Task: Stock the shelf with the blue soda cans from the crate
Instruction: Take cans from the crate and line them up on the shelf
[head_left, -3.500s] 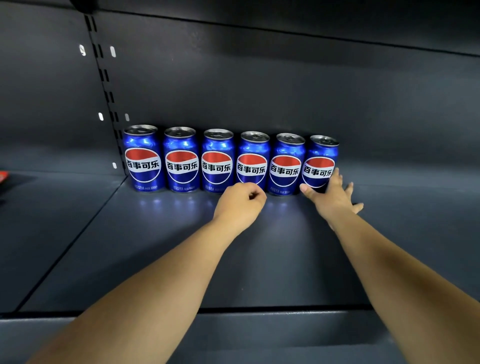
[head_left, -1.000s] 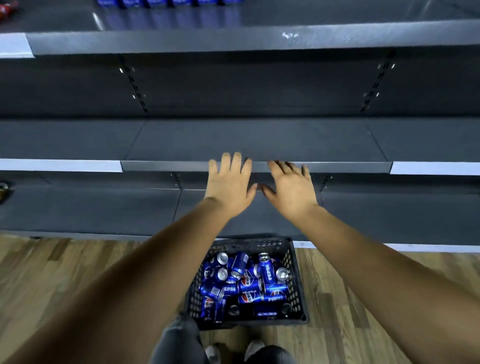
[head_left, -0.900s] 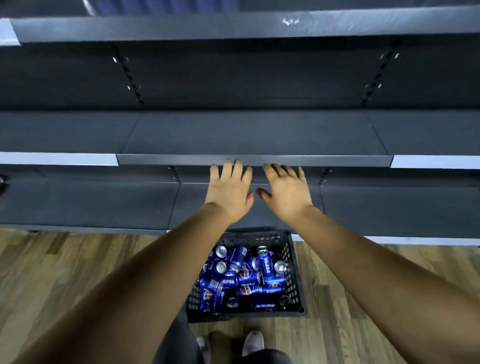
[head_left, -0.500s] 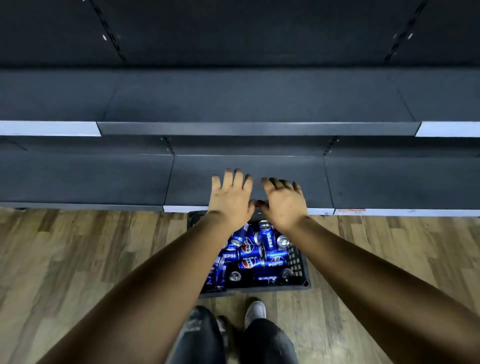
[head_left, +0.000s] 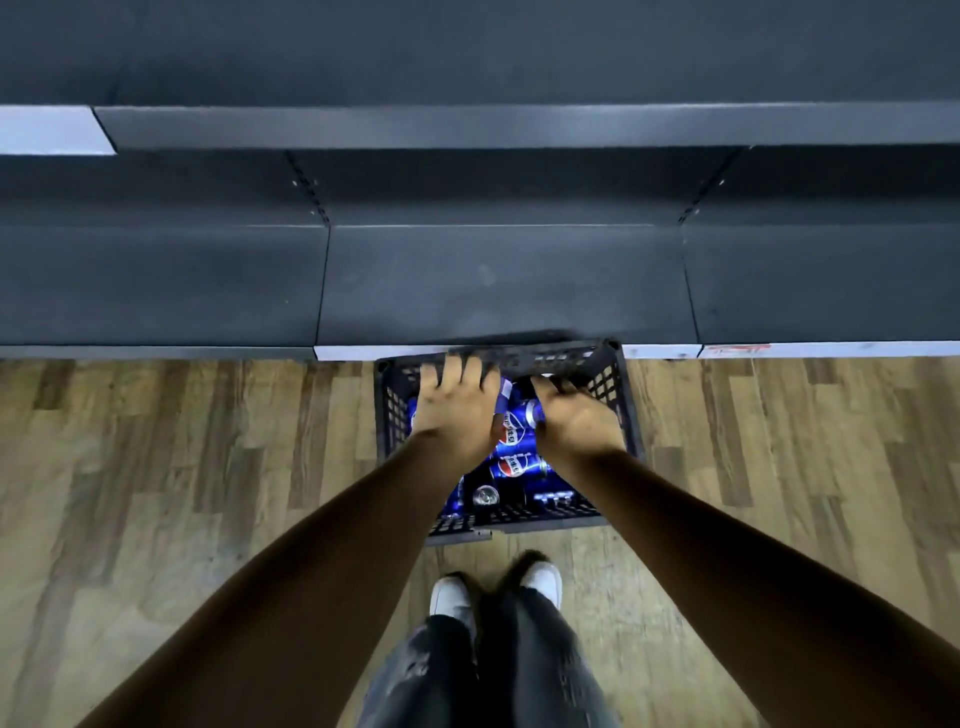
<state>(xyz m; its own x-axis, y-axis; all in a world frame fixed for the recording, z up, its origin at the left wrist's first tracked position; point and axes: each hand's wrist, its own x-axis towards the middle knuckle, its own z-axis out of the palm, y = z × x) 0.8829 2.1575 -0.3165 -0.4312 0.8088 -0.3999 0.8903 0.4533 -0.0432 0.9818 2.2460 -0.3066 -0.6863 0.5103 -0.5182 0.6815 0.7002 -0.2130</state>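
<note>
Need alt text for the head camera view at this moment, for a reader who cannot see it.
Seen from above, a person's left hand and right hand reach into a dark plastic crate of jumbled blue soda cans on a wood floor. The crate sits against a dark shelf unit; no can is visibly gripped.

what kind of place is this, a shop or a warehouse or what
Most likely a retail shop aisle, though a mock store set-up can't be ruled out. Tiered dark metal shelves with price-strip edges run along a wood-look floor, and a black plastic crate of blue soda cans sits at their foot.
</note>
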